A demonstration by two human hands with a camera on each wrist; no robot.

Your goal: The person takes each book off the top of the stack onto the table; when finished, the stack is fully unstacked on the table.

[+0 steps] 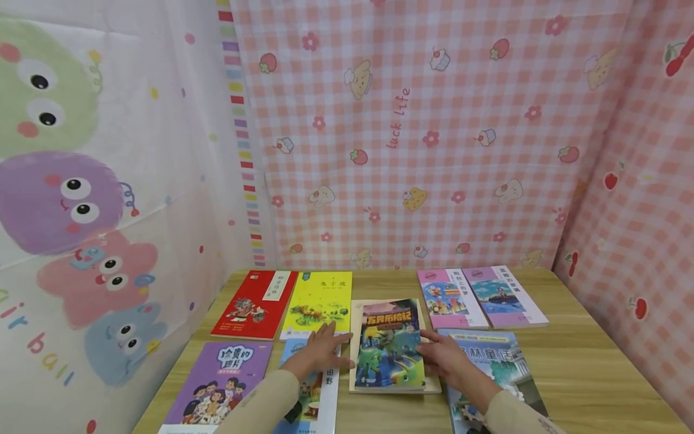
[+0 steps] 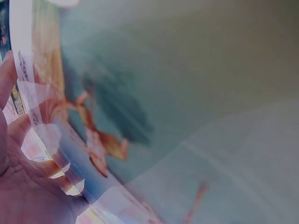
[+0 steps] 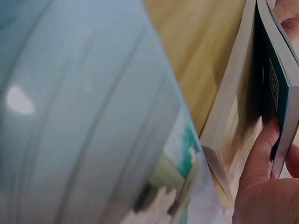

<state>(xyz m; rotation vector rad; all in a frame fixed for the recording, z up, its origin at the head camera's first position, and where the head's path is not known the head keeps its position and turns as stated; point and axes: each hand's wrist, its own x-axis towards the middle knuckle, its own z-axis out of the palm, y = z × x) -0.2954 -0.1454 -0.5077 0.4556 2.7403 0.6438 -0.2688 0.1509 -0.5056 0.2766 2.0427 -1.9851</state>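
Observation:
A dinosaur-cover book [image 1: 389, 352] is over a beige-covered book [image 1: 356, 322] at the middle of the table. My right hand [image 1: 450, 361] pinches the dinosaur book's right edge; in the right wrist view, the thumb is under its dark back cover [image 3: 274, 79], which is lifted off the beige book. My left hand [image 1: 320, 352] is by the left side of these two books, its fingers spread, above a blue book [image 1: 323, 410]. Whether the left fingertips touch the dinosaur book, I cannot tell. The left wrist view shows the left palm [image 2: 32, 191] with extended fingers.
Red [image 1: 255, 307] and yellow [image 1: 320, 301] books lie at the back left, a purple one [image 1: 217, 386] in front. Two pink-purple books [image 1: 452, 301] are at the back right. Beneath my right forearm lies a light-blue book [image 1: 488, 367]. Patterned curtains [image 1: 412, 181] surround the wooden table [image 1: 596, 374].

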